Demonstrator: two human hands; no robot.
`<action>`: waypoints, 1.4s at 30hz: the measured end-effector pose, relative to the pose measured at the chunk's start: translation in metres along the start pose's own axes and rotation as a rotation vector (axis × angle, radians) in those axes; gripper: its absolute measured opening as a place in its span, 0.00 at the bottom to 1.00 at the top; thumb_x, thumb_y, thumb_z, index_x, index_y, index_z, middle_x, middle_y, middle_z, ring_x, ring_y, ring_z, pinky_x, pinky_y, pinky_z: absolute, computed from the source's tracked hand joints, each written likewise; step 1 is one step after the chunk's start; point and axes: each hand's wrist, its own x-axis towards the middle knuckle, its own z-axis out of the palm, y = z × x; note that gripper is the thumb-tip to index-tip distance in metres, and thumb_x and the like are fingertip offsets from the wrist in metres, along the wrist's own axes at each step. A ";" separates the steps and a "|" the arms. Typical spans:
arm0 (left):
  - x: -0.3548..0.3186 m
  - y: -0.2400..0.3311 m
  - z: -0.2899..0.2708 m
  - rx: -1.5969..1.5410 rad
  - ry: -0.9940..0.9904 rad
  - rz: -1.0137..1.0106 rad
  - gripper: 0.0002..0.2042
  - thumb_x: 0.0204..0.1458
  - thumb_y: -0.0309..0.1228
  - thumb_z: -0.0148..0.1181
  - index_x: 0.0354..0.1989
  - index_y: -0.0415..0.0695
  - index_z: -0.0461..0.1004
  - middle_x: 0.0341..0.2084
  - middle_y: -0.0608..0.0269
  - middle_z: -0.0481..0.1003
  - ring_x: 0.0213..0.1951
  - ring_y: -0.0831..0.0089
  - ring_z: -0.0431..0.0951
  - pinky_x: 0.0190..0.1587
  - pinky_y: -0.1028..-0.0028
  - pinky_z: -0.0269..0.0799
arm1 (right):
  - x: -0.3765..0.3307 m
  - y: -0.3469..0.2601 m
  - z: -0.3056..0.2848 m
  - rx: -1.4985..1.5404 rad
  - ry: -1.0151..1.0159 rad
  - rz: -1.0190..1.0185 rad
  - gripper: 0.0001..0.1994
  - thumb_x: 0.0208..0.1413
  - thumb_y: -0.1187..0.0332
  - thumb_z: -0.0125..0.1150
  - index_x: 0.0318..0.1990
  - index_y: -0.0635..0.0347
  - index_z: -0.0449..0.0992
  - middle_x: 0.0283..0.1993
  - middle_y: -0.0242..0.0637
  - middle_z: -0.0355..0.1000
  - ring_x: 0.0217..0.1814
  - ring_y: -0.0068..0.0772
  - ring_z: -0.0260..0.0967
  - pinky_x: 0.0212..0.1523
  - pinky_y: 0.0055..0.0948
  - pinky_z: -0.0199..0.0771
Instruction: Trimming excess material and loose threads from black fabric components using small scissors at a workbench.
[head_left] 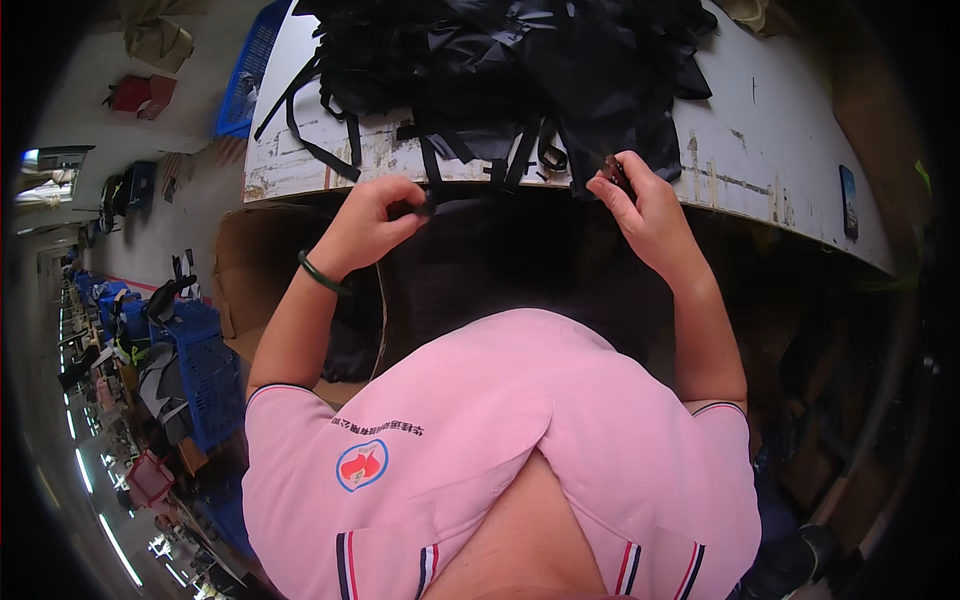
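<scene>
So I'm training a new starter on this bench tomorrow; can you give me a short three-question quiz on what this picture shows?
1. True or false: the pile of black fabric and straps lies on the white worktable.
2. Which wrist wears the dark green bangle? A) left B) right C) neither
3. Fill in: the left hand pinches a black ____ at the table's front edge.

Key
1. True.
2. A; the right hand, which holds a small dark piece, has a bare wrist.
3. Strap.
</scene>
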 end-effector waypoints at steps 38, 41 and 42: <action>0.032 -0.040 -0.014 0.398 0.318 0.270 0.15 0.45 0.28 0.62 0.43 0.43 0.71 0.44 0.55 0.71 0.48 0.56 0.70 0.49 0.65 0.67 | 0.118 0.033 0.055 -0.600 0.166 -0.086 0.10 0.49 0.63 0.61 0.36 0.53 0.70 0.25 0.40 0.75 0.30 0.46 0.74 0.31 0.40 0.73; 0.127 -0.022 -0.020 0.619 0.496 0.546 0.21 0.42 0.24 0.61 0.48 0.47 0.69 0.51 0.55 0.67 0.54 0.56 0.66 0.56 0.63 0.61 | 0.123 0.021 0.065 -0.624 0.220 -0.079 0.19 0.50 0.55 0.61 0.46 0.48 0.66 0.25 0.42 0.74 0.30 0.48 0.74 0.29 0.41 0.72; 0.154 -0.019 -0.024 0.689 0.529 0.513 0.24 0.41 0.24 0.61 0.51 0.48 0.67 0.53 0.54 0.65 0.56 0.57 0.64 0.58 0.62 0.58 | 0.134 0.021 0.069 -0.666 0.208 -0.040 0.18 0.50 0.56 0.61 0.46 0.47 0.67 0.25 0.42 0.74 0.30 0.48 0.74 0.29 0.41 0.73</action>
